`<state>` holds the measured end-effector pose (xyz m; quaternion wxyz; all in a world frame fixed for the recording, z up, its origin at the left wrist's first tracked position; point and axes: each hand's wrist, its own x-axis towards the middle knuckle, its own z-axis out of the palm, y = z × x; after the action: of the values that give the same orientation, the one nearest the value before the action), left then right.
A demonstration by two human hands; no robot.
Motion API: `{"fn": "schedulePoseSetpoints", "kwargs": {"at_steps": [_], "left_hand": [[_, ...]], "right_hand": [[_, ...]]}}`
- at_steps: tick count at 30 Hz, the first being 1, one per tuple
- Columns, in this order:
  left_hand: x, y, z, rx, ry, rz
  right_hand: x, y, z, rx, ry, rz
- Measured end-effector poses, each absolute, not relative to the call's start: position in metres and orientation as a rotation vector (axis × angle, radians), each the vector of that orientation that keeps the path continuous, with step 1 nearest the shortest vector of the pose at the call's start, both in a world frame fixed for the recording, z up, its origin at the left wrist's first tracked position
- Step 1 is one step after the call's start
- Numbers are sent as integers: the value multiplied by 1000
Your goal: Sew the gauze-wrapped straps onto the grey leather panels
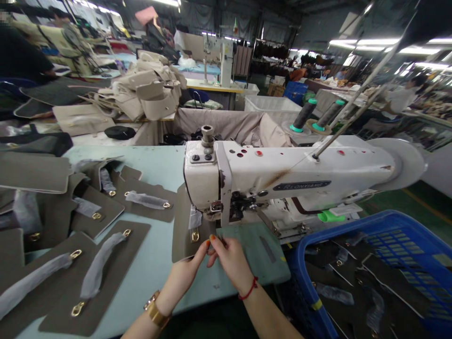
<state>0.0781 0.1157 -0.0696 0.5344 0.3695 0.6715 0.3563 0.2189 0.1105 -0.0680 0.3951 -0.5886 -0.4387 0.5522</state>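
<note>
In front of the sewing machine (268,174), my left hand (192,267) and my right hand (231,261) meet with their fingertips close together. Both are closed in a pinch; whatever lies between the fingers is too small to make out. Just left of the fingertips, a grey-brown bag panel (181,235) lies partly under the machine head. On it sits a plastic-wrapped strap (195,219) with a gold metal fitting (195,235). The needle area is hidden behind the machine's parts.
More panels with wrapped handles (102,263) cover the left of the pale green table (158,263). At right, a blue basket (303,263) holds similar panels. Beige bag pieces (151,89) are heaped behind. Two thread cones (305,113) stand beyond the machine.
</note>
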Motion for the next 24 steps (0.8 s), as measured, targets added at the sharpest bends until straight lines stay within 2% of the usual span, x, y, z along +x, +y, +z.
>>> {"fn": "schedulePoseSetpoints", "kwargs": {"at_steps": [5,12,18,24], "left_hand": [[75,115,-73,855,1520,823],[88,104,-79,431,1187,829],[87,104,-80,385,1187,856],[89,104,-86,356,983,918]], "right_hand": [[218,110,-66,-1461,-1228,1282],[223,104,-65,-1412,-1229,1292],[225,100,-63,-1406,-1192,1270],[223,100,-61,-1366,-1086,1328]]}}
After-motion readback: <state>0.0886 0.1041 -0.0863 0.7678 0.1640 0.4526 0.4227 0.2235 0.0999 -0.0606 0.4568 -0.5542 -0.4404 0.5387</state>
